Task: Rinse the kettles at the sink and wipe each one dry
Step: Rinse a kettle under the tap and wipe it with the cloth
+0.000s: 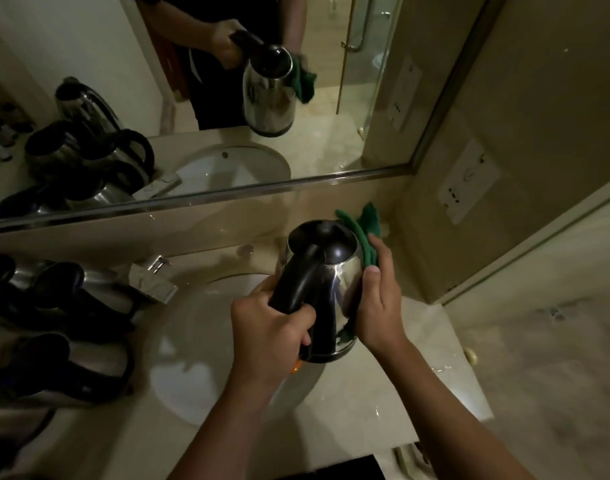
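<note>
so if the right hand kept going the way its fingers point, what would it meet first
Probably the backsplash wall under the mirror. The right hand presses the green cloth on the kettle; depth is unclear.

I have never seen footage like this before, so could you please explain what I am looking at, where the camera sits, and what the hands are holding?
There is no machine here: a person wears one wide-angle camera on the head, so you look forward and down at their own two bare hands over a bathroom counter.

The left hand grips the black handle of a shiny steel kettle, held above the white sink. The right hand presses a green cloth against the kettle's side, which suggests wiping.

On the counter to the left lie several more kettles, crowded together beside the tap; the dim light makes an exact count hard.

The big mirror along the wall repeats the scene, so the second kettle and cloth up there are only reflections.
</note>
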Tool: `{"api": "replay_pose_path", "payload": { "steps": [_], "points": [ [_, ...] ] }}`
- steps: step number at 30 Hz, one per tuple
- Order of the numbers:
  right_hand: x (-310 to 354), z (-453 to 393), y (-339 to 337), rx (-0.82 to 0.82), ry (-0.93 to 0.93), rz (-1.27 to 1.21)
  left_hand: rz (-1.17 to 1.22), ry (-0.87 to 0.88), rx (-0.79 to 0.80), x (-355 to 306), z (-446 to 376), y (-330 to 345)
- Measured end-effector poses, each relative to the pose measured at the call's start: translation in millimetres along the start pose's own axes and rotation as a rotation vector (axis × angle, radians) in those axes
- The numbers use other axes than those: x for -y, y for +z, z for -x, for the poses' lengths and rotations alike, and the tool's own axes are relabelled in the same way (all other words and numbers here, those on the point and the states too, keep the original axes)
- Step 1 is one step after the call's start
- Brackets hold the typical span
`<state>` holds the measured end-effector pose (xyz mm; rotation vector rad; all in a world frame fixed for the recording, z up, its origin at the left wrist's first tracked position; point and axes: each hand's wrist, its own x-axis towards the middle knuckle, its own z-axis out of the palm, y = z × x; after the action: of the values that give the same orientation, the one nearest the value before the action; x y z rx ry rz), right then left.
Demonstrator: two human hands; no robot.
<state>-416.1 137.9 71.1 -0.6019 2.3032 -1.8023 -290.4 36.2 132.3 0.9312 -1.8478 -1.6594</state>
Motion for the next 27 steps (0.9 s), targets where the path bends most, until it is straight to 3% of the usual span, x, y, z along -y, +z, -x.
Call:
{"api": "replay_pose_path", "payload": {
  "steps": [6, 18, 27],
  "points": [
    [-44, 6, -18, -0.152, 0.228, -0.158, -0.105, 0.052, 0.08, 17, -15, 62],
    [-122, -16, -57, -0.204, 0.34, -0.013, -0.248, 0.023, 0.278, 104, -65, 139],
    [-146, -11, -58, -0.174, 0.286, 0.145, -0.288, 0.079, 0.254, 143, -77, 151]
  ]
}}
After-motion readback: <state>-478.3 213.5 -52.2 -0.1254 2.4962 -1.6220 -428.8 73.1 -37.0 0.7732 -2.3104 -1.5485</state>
